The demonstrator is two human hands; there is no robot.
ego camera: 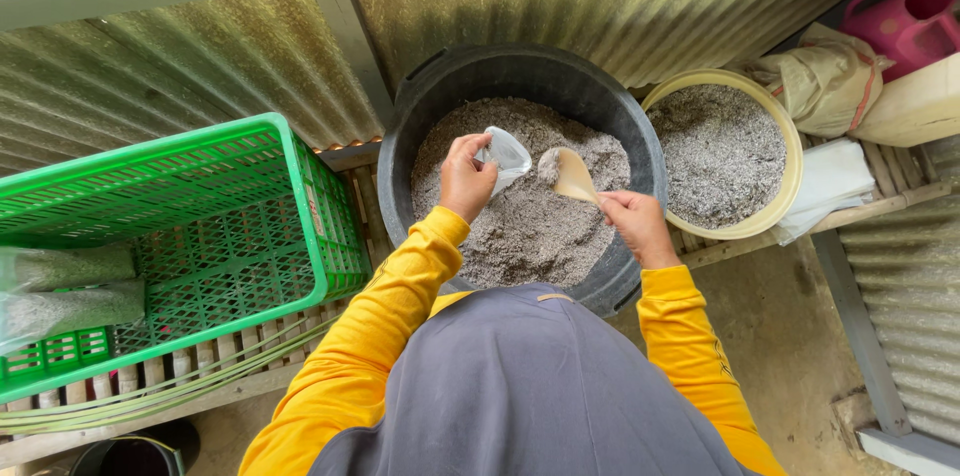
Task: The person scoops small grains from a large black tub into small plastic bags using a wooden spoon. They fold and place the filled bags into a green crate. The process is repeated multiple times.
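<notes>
A person in yellow sleeves and a grey apron leans over a black tub (640, 151) filled with a grey, grainy mix (520, 226). The left hand (466, 179) is clenched on the rim of a small clear plastic bag (508, 155), holding it just above the mix near the middle of the tub. The right hand (637, 226) grasps the handle of a pale scoop (570, 174), whose bowl carries a small heap of the mix and sits just beside the bag's mouth; from this angle it cannot be told whether scoop and bag touch.

To the right of the tub stands a yellow basin (795, 161) holding more of the same grey mix, next to a tan sack (825, 86), folded white sheets (832, 181) and a pink watering can (905, 16) that the frame's edge cuts off. To the left, a green crate (250, 226) rests on a slatted worktop (200, 361); filled clear bags (65, 291) lie inside it, half out of frame. Corrugated metal sheeting (200, 56) runs behind everything.

The apron hides the near side of the tub, and the fingertips of both hands are hard to make out where they close on the bag and the scoop's handle.
</notes>
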